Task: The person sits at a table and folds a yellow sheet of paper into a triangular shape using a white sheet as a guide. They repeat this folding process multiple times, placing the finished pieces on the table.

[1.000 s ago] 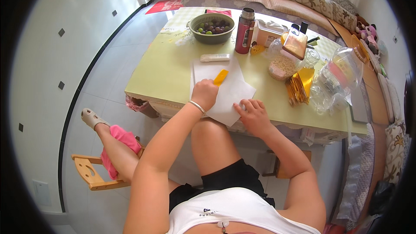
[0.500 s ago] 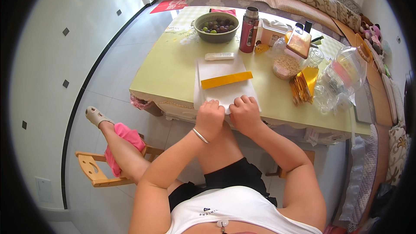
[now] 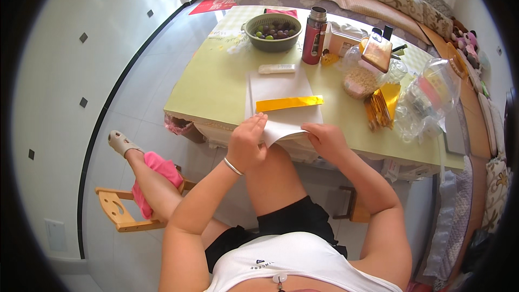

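Observation:
White sheets of paper (image 3: 281,84) lie at the near edge of the table, the top one curling upward along its near end. My left hand (image 3: 248,143) grips its near left corner, fingers together on top. At the near right corner, my right hand (image 3: 326,141) pinches the paper between thumb and fingers. Across the sheet, just beyond both hands, rests a shiny gold paper strip (image 3: 289,103). A white tube-shaped thing (image 3: 277,68) sits at the paper's far end.
Behind stand a colander (image 3: 272,43) of grapes and a maroon thermos (image 3: 314,38). To the right are a phone (image 3: 377,51), a tub of grains (image 3: 359,82), folded gold paper (image 3: 383,105) and clear plastic packaging (image 3: 430,97). A wooden chair (image 3: 116,211) is at lower left.
My hands have moved apart, the left one leftward and the right one rightward. The paper's near end, earlier bunched under both hands, now shows curled between them.

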{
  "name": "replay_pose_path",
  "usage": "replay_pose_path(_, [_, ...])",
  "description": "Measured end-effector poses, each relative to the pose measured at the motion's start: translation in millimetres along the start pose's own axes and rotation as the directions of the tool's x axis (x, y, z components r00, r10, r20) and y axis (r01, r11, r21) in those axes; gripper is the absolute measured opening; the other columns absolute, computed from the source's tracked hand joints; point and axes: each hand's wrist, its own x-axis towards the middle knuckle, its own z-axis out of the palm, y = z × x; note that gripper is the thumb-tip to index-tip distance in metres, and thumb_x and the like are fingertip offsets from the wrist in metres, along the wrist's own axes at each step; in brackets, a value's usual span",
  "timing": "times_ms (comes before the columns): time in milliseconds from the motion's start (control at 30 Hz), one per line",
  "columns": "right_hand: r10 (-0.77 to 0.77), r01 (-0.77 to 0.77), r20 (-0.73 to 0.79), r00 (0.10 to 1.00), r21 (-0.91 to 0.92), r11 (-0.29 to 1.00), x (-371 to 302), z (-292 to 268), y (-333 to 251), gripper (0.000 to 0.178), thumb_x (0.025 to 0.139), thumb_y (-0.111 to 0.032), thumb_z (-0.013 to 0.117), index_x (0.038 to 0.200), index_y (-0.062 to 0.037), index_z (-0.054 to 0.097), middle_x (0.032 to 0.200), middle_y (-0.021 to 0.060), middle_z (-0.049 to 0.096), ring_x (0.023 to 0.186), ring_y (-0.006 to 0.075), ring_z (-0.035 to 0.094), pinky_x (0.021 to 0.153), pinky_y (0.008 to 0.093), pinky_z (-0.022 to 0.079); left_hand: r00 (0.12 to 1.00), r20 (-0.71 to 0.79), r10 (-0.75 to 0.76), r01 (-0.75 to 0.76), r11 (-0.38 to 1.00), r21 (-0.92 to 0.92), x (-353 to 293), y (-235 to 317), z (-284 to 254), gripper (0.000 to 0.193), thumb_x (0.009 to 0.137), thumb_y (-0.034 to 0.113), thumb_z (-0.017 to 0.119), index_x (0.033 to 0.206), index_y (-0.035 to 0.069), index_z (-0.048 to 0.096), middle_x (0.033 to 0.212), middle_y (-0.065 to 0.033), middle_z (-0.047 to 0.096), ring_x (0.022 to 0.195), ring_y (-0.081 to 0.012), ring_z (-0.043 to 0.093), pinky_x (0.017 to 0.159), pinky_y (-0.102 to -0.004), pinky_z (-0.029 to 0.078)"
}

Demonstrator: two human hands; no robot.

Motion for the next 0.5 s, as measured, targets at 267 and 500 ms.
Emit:
replay_pose_path(267, [-0.055,0.049,-0.068,0.996,-0.086,0.995,-1.2,3.5,-10.4,0.012,0.089,-0.011,0.065,0.099,-0.008,0.069,0.09,0.012,0.072,0.078,0.0324,0.069,0.065,0.0415,0.055,0.994,-0.106,0.032,-0.02,0.994,0.107,-13.8,-23.3,18.2,0.035,0.078,-0.002,0.065,0.112,-0.001,0.069,0.11,-0.0164,0.071,0.11,-0.0338,0.067,0.092,-0.0405,0.056])
replay_pose_path(500, [-0.156,0.141,-0.12,0.98,-0.124,0.982,-3.0,7.2,0.4,0.012,0.087,-0.011,0.065,0.099,-0.008,0.068,0.092,0.0114,0.073,0.081,0.0305,0.07,0.067,0.0414,0.056,0.959,0.118,0.257,-0.264,0.963,0.047,-11.8,-20.5,7.1,0.045,0.077,0.002,0.064,0.122,0.0,0.064,0.124,-0.0175,0.066,0.118,-0.0333,0.062,0.101,-0.0433,0.05])
